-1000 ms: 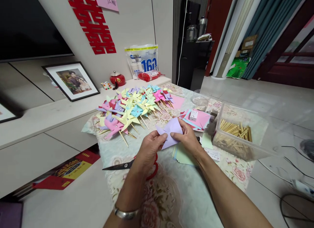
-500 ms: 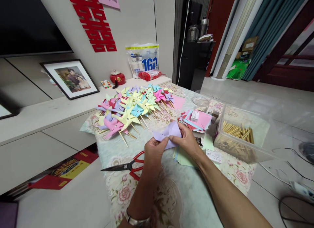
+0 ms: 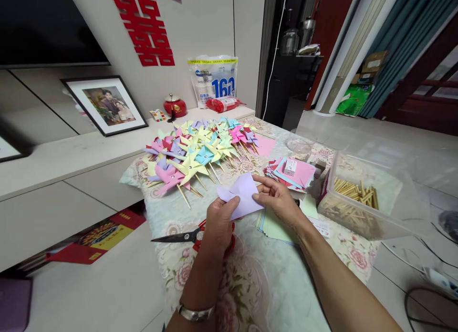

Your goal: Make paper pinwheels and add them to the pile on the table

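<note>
A lilac sheet of paper (image 3: 246,203) with cut flaps is held up over the table between both hands. My left hand (image 3: 221,220) pinches its left side, thumb on top. On the right edge, my right hand (image 3: 275,198) grips the paper between thumb and fingers. Red-handled scissors (image 3: 186,237) lie under my left wrist, blades pointing left, handles partly hidden. Beyond the hands lies a heap of finished paper pinwheels (image 3: 193,165) on sticks. Near my right forearm is a stack of pale green and blue paper sheets (image 3: 275,226), partly covered by the arm.
Right of the hands stands a clear plastic box (image 3: 331,203) of short golden sticks (image 3: 352,192). Pink and red paper squares (image 3: 302,172) carry a small white box (image 3: 290,167). A round clear container (image 3: 298,146) stands behind. A cabinet (image 3: 46,167) borders the table's far left side.
The paper's flap at the middle has been released and the sheet lies flatter. My right thumb has shifted from the centre toward the right edge. The view has moved slightly.
</note>
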`<state>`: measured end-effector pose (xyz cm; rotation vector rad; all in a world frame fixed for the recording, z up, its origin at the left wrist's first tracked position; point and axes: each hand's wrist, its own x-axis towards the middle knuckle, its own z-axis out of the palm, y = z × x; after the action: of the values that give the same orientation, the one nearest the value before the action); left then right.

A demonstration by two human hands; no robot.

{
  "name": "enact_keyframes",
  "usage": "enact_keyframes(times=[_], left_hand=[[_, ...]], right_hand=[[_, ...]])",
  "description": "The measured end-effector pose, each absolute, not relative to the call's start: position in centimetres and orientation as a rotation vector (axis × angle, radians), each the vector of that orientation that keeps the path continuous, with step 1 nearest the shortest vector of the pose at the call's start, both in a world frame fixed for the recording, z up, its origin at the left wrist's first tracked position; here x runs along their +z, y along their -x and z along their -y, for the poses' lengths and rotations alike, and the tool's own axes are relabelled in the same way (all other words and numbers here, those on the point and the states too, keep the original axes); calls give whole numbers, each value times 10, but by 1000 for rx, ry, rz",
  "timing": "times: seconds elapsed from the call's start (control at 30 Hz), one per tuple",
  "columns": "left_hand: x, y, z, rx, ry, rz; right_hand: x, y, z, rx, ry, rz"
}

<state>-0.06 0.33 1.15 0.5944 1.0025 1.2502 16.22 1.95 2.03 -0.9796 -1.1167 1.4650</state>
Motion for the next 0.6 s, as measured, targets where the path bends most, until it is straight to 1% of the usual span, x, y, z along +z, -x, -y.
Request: enact_keyframes(times=[0.13, 0.4, 0.6], left_hand=[[14, 7, -3, 1241, -568, -1036], [17, 13, -4, 1240, -536, -1038], [21, 13, -4, 1242, -525, -1051]], right_hand=[[18, -162, -21, 1408, 953, 1169], [23, -169, -18, 1062, 916, 1442], [29, -177, -15, 1076, 895, 1680]])
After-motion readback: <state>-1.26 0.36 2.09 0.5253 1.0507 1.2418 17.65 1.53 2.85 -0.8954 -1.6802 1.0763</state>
